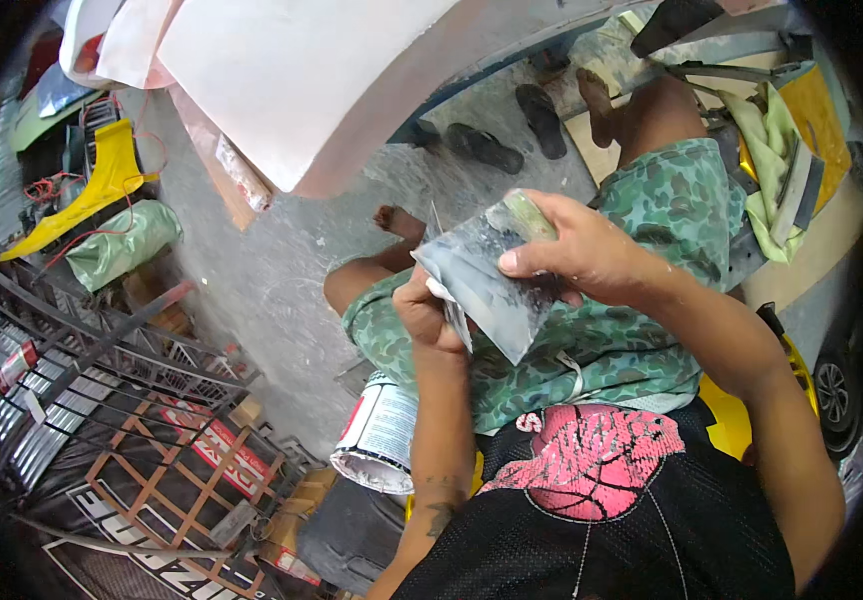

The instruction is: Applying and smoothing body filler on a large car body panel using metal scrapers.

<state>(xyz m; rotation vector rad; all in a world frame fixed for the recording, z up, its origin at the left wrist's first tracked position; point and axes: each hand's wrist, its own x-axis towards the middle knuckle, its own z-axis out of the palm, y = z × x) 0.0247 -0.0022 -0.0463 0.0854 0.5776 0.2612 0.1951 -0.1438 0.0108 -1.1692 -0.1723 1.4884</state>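
Note:
My right hand (574, 247) is shut on a wide, flat putty spreader (488, 281), smeared grey and white, with a greenish strip along its upper edge. Beside it, my left hand (428, 311) grips a thin putty-smeared plate (458, 322), seen nearly edge-on, with a white lump of paste (440, 289) near the fingers. The two flat tools overlap in the view, and whether they touch I cannot tell. Both hands are above my camouflage shorts. A pale, curved vehicle body panel (311, 82) lies beyond them. Left of my lap is an open-ended, paste-smeared can (375, 435).
Dark slippers (484, 148) lie on the concrete floor (289, 300). A yellow panel (94, 187) and a green wrapped bundle (128, 244) are at left, near a black metal rack (101, 337). A green cloth (765, 165) hangs at right; a car wheel (833, 390) is at the right edge.

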